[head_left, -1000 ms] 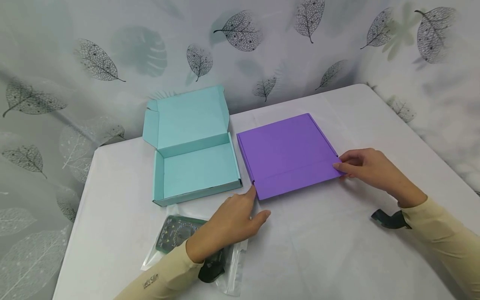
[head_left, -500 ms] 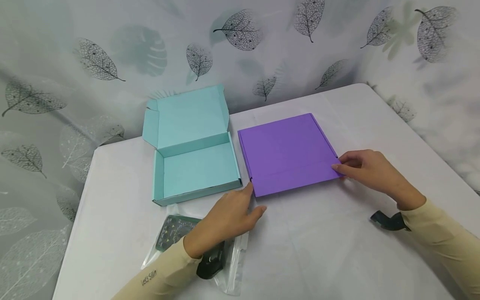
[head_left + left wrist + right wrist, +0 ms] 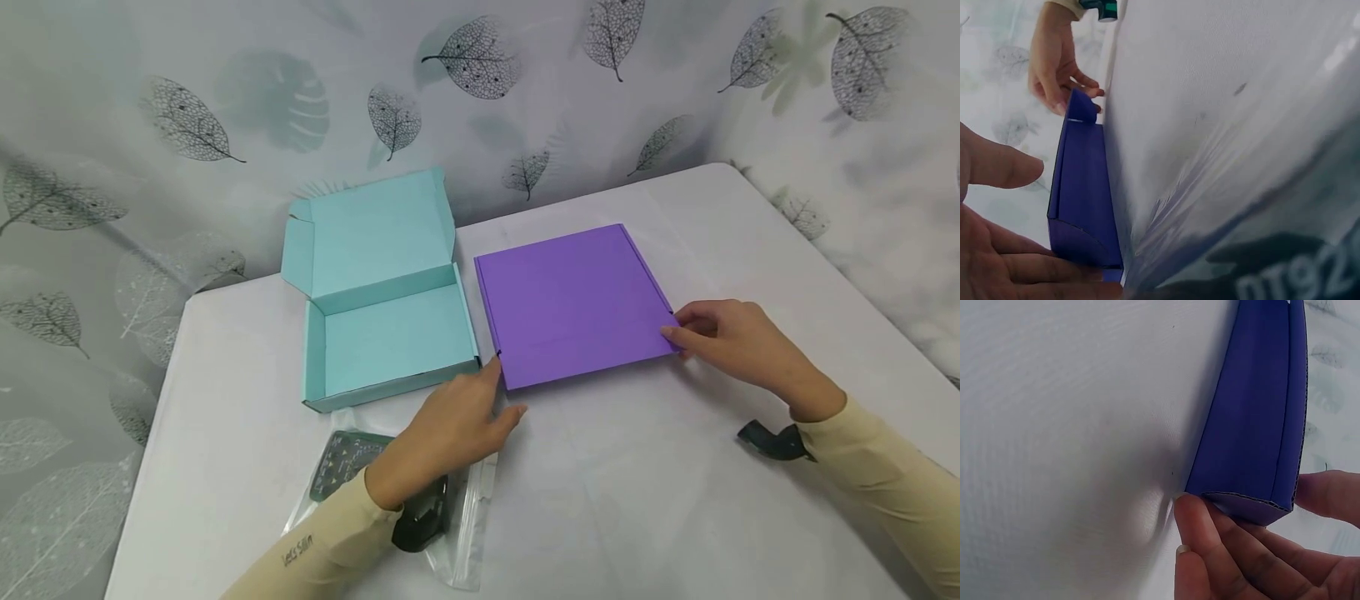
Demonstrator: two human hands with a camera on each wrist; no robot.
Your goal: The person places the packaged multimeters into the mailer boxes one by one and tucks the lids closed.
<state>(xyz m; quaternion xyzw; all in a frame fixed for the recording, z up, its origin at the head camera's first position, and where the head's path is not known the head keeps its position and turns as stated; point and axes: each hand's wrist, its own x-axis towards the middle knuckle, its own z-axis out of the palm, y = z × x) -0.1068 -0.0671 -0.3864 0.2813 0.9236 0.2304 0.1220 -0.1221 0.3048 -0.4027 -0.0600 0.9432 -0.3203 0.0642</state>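
A flat purple mailer box (image 3: 570, 300) lies on the table with its lid down; the front flap juts out over the front wall. My right hand (image 3: 731, 337) pinches its front right corner, thumb above and fingers beneath the flap's side. In the right wrist view, the fingers of that hand (image 3: 1241, 550) lie along the box's end. At the front left corner my left hand (image 3: 453, 429) touches the side with an outstretched index finger, its thumb held apart. Under that forearm lies a clear zip bag (image 3: 468, 525) with a dark green multimeter (image 3: 348, 458) inside.
Left of the purple box stands a teal mailer box (image 3: 397, 337), its lid raised and nothing inside. The white-covered table (image 3: 637, 500) backs onto a leaf-patterned curtain (image 3: 315, 50). A small wrist camera (image 3: 772, 440) sits below the right sleeve.
The purple box has turned slightly, its front edge shifting a little left and back. Both hands have moved slightly with it; the right still grips the corner.
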